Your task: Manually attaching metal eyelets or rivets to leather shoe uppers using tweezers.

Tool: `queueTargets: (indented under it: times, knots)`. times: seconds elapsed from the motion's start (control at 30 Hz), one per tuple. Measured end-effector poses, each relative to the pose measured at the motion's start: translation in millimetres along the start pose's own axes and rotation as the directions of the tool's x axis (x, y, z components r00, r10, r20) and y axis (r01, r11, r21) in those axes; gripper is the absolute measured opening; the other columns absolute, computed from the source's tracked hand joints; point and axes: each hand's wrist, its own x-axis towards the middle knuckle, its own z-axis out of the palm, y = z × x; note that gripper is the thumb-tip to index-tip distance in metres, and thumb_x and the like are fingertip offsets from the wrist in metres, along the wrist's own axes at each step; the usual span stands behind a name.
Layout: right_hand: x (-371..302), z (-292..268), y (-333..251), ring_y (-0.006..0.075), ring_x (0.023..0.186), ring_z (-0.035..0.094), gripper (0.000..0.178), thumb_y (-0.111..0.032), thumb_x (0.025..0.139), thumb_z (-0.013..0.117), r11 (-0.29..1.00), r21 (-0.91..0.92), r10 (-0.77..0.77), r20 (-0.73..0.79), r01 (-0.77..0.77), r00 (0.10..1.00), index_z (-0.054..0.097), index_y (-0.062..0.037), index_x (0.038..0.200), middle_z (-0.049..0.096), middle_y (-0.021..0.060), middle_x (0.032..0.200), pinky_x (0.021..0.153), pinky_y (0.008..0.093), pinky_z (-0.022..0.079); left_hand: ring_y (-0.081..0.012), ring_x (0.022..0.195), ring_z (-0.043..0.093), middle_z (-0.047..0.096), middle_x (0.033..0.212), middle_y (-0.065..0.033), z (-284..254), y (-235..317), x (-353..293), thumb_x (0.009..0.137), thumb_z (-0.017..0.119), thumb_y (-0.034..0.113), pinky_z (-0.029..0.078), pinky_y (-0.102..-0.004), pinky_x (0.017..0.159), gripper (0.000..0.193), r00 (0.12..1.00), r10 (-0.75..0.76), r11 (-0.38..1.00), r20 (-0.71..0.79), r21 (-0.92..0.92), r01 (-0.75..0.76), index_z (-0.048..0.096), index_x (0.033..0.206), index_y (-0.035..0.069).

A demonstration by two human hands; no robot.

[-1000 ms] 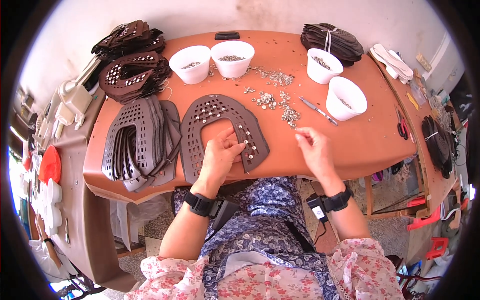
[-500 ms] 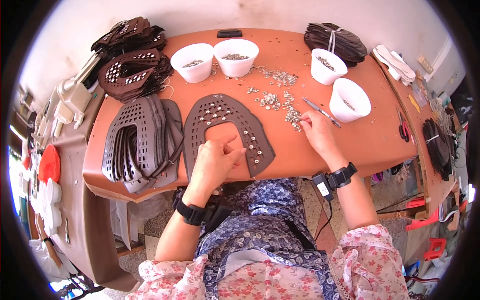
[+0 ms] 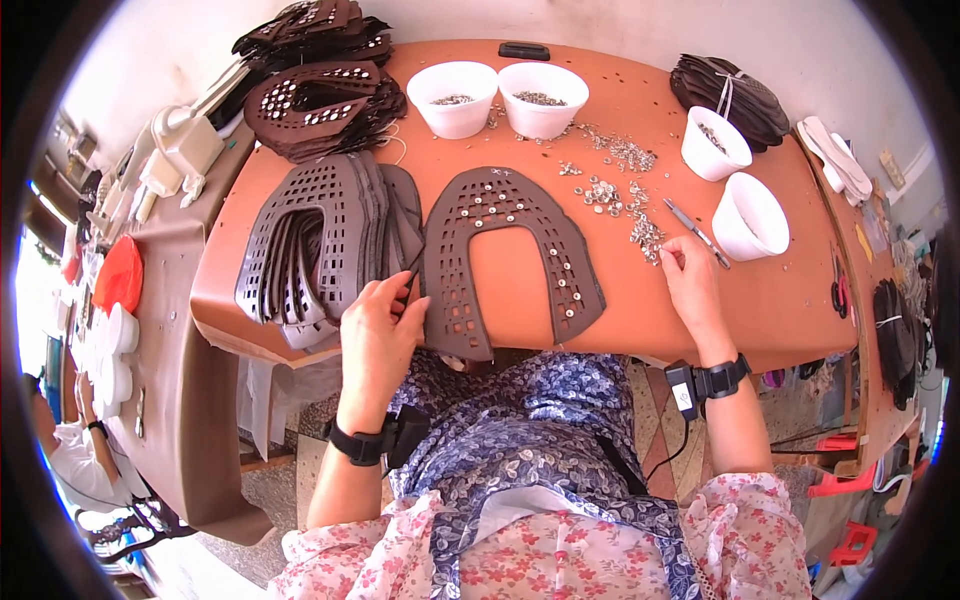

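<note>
A dark brown U-shaped upper piece (image 3: 446, 262) with rows of square holes lies flat before me, silver studs dotted over its top and right arm. My left hand (image 3: 380, 325) is at its lower left edge, fingers bent, thumb and forefinger apart, between it and a stack of matching pieces (image 3: 354, 225). Whether the fingertips touch the stack is hard to see. My right hand (image 3: 692, 285) is pinched at the near end of a pile of small silver studs (image 3: 645, 232); anything between its fingertips is too small to make out.
Two white tubs (image 3: 452, 112) of small metal parts stand at the back, two more (image 3: 752, 215) at right. A grey pen (image 3: 697, 232) lies beside my right hand. Studded pieces (image 3: 320, 110) are piled back left, a tied dark bundle (image 3: 735, 95) back right, scissors (image 3: 839, 288) near the right edge.
My left hand has moved left, from the opening of the U-shaped piece to its left edge beside the stack. My right hand stays pinched at the studs. The whole view has shifted.
</note>
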Motion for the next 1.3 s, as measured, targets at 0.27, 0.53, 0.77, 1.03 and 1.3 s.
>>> queueTargets:
  times: [0.27, 0.53, 0.77, 1.03, 1.3]
  knots:
    - [-25.7, 4.5, -7.3, 0.0300, 0.076, 0.059, 0.006, -0.003, 0.085, 0.062, 0.996, -0.023, -0.089, -0.063, 0.087, 0.994, 0.058, 0.0000, 0.086, 0.057, 0.0131, 0.086, 0.068, 0.0391, 0.048, -0.0300, 0.090, 0.063, 0.065, 0.098, -0.0174, 28.1, 4.1, 12.7, 0.076, 0.075, 0.012, 0.051, -0.0370, 0.082, 0.053, 0.995, 0.098, 0.994, 0.005, 0.052, -0.098, 0.056, 0.123, -0.004]
    - [-28.7, 7.6, -5.6, 0.0273, 0.074, 0.060, 0.005, -0.002, 0.085, 0.061, 0.996, -0.010, -0.088, -0.092, 0.088, 0.992, 0.057, -0.0004, 0.087, 0.058, 0.0116, 0.084, 0.066, 0.0370, 0.048, -0.0189, 0.086, 0.066, 0.067, 0.105, -0.0178, 38.0, -2.7, 28.7, 0.074, 0.074, 0.002, 0.054, -0.0300, 0.076, 0.066, 0.990, -0.115, 0.930, 0.083, -0.342, 0.136, 0.048, 0.134, -0.003]
    - [-27.8, 5.9, -7.3, 0.0243, 0.070, 0.061, 0.004, -0.001, 0.085, 0.061, 0.996, -0.014, -0.089, -0.080, 0.088, 0.993, 0.058, 0.0000, 0.088, 0.059, 0.0110, 0.084, 0.063, 0.0345, 0.049, -0.0180, 0.098, 0.063, 0.063, 0.111, -0.0171, 39.9, -2.4, 40.6, 0.079, 0.065, -0.009, 0.052, -0.0282, 0.085, 0.068, 0.948, -0.132, 0.709, 0.288, -0.641, 0.293, 0.034, 0.140, -0.009]
    - [-25.8, 4.6, -12.0, 0.0221, 0.069, 0.061, 0.006, -0.003, 0.085, 0.064, 0.999, -0.018, -0.040, -0.071, 0.039, 0.997, 0.060, 0.0009, 0.087, 0.060, 0.0107, 0.087, 0.063, 0.0319, 0.049, -0.0186, 0.101, 0.063, 0.064, 0.110, -0.0187, 36.8, 2.4, 43.3, 0.079, 0.058, -0.014, 0.050, -0.0277, 0.087, 0.072, 0.916, -0.056, 0.584, 0.397, -0.731, 0.352, 0.026, 0.143, -0.009]
    - [-24.7, 3.4, -20.2, 0.0202, 0.072, 0.061, 0.007, -0.002, 0.084, 0.066, 0.999, -0.034, -0.006, -0.060, 0.004, 0.998, 0.063, 0.0005, 0.089, 0.061, 0.0097, 0.089, 0.065, 0.0300, 0.050, -0.0166, 0.101, 0.062, 0.064, 0.109, -0.0166, 37.4, -2.4, 45.0, 0.081, 0.053, -0.016, 0.049, -0.0270, 0.089, 0.075, 0.896, 0.008, 0.517, 0.445, -0.769, 0.377, 0.022, 0.147, -0.004]
